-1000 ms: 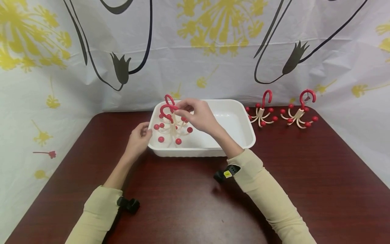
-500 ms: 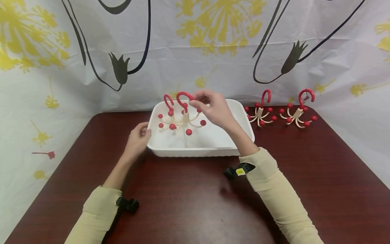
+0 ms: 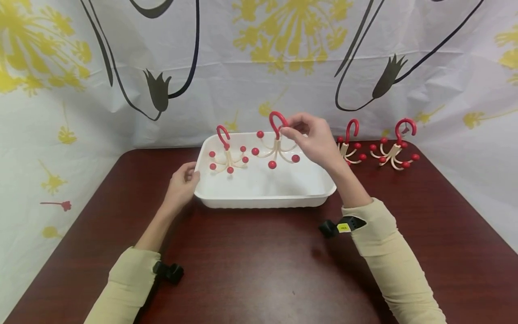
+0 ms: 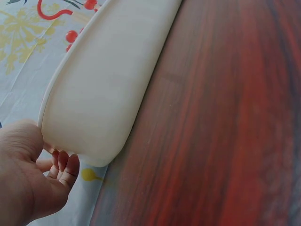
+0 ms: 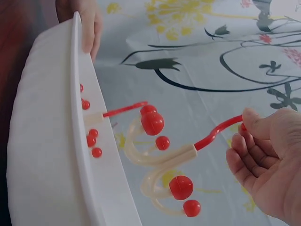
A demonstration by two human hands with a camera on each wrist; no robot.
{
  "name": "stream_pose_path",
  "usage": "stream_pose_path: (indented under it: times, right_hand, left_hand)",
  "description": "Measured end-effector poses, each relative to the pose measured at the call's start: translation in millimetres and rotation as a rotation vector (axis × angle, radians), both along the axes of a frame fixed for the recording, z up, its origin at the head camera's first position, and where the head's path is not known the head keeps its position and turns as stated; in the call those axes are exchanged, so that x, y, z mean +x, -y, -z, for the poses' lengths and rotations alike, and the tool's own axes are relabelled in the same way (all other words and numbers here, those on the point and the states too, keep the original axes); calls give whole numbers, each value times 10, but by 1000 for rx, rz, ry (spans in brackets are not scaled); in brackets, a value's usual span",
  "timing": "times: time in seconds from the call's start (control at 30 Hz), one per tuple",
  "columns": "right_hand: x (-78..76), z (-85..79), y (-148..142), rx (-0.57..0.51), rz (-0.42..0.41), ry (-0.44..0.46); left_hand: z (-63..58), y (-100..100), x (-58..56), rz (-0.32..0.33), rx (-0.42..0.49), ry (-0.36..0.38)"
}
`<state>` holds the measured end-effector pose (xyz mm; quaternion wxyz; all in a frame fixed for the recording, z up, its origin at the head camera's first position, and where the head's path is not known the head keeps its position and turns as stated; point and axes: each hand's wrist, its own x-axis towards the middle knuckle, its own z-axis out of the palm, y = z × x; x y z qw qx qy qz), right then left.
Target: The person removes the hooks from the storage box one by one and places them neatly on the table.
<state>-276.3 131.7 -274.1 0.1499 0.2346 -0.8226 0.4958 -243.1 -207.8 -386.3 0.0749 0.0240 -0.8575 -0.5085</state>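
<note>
My right hand (image 3: 315, 137) pinches the red hook of a cream hanger (image 3: 277, 146) with several curved arms tipped by red balls. The hanger is upright, raised above the middle of the white tray (image 3: 259, 184). Seen from the right wrist, thumb and fingertips (image 5: 249, 127) hold the hook's end. A similar hanger (image 3: 228, 155) stands in the tray's left part, hook up. My left hand (image 3: 180, 185) grips the tray's left end; the left wrist view has its thumb at the rim and fingers (image 4: 66, 165) curled beneath.
Two more hangers of this kind, a nearer one (image 3: 345, 150) partly behind my right hand and a farther one (image 3: 392, 155), stand on the dark red-brown table (image 3: 259, 261) right of the tray. A patterned white cloth (image 3: 226, 81) hangs close behind the table.
My right hand has carried its hanger to the right and upward, away from the hanger in the tray's left part. My left hand stays at the tray's end.
</note>
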Motion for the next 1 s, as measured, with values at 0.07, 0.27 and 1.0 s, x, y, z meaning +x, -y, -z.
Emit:
stream_pose_path:
  times: [0.07, 0.27, 1.0]
  right_hand:
    - [3, -13, -70, 0, 23, 5]
    - [34, -51, -308, -13, 79, 18]
    - [241, 21, -1122, 58, 207, 22]
  left_hand:
    - [-2, -4, 5, -1, 0, -1]
    - [17, 4, 0, 17, 6, -20]
    - [15, 11, 8, 17, 7, -25]
